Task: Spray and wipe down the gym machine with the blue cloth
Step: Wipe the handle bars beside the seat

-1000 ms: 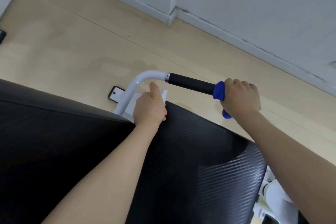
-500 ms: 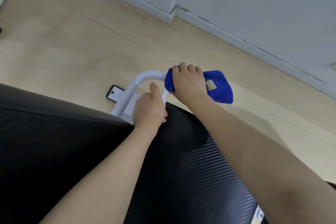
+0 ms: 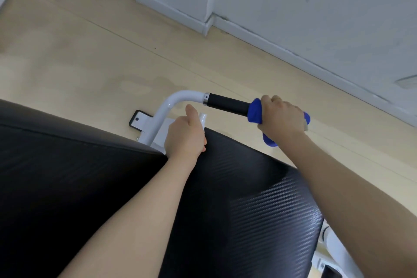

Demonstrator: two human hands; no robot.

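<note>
The gym machine has a white curved tube (image 3: 168, 105) ending in a black foam handle (image 3: 228, 104), with two black padded cushions (image 3: 248, 198) below it. My right hand (image 3: 282, 117) grips the blue cloth (image 3: 255, 111), wrapped around the outer end of the handle. My left hand (image 3: 184, 135) is closed, thumb up, around a white spray bottle (image 3: 203, 118); only the bottle's top shows above the fist, just below the tube's bend.
Pale wooden floor (image 3: 90, 56) lies beyond the machine, bounded by a white wall and skirting board (image 3: 293, 52). The machine's white base with a black foot cap (image 3: 138, 118) rests on the floor. More white frame parts (image 3: 334, 248) show at lower right.
My right hand slid the blue cloth outward along the black handle, from the bend near the tube back to the far end. My left hand stayed put with the bottle.
</note>
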